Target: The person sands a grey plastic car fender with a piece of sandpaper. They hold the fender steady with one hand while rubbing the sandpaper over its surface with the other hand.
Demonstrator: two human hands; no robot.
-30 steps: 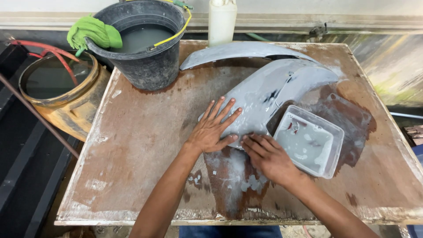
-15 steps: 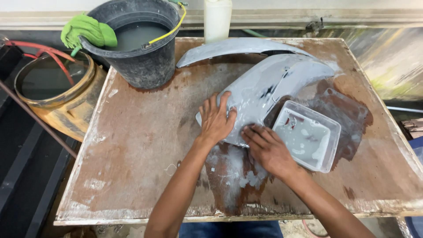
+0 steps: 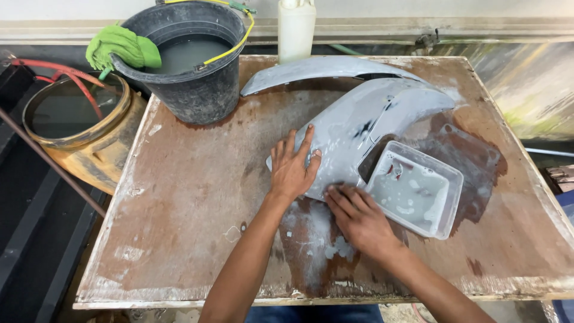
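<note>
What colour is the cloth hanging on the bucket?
Bright green cloth, draped over the dark bucket rim; head view.

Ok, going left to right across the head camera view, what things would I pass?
Yellow drum → green cloth → black bucket → left hand → right hand → clear plastic tray.

- Counter (image 3: 179, 197): worn brown board, wet and stained.
- Grey panel (image 3: 365, 128) lies across its middle.
- Tray (image 3: 415, 191) beside the panel.
- Bucket (image 3: 191, 66) at the far-left corner.
</note>
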